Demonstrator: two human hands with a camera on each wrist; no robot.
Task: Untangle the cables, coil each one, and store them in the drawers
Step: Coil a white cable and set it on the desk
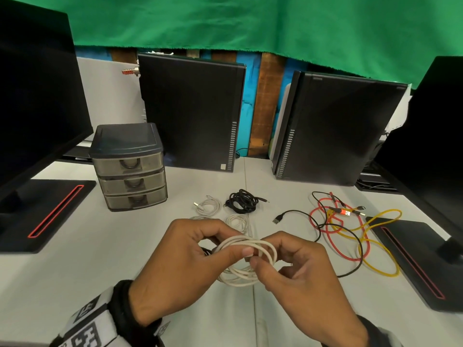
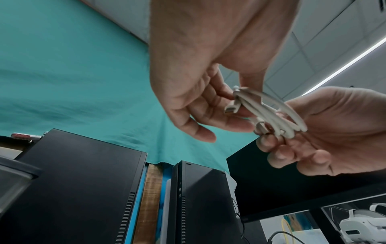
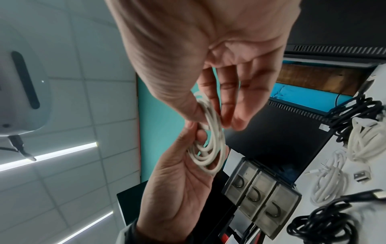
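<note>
- Both hands are raised just above the pale grey surface (image 1: 100, 246), near its front edge, with a coiled off-white cable (image 1: 246, 256) held between them.
- The left hand (image 1: 180, 266) pinches the coil's left side between thumb and curled fingers; the right hand (image 1: 298, 279) pinches its right side with thumb and fingertips.
- In the left wrist view two of that cable's plugs (image 2: 233, 108) lie against the left fingers.
- Beyond the hands lie two small white cable coils (image 1: 208, 205) and a black cable bundle (image 1: 243, 200), close together but apart.
- To the right sprawls a loose tangle of red, yellow and black cables (image 1: 350, 234), reaching the edge of a black monitor base (image 1: 413, 261).
- The small smoky-grey plastic three-drawer unit (image 1: 130, 169) stands back left, all drawers closed, with bare surface in front of it.
- Two black computer towers (image 1: 190, 116) wall off the rear edge.
</note>
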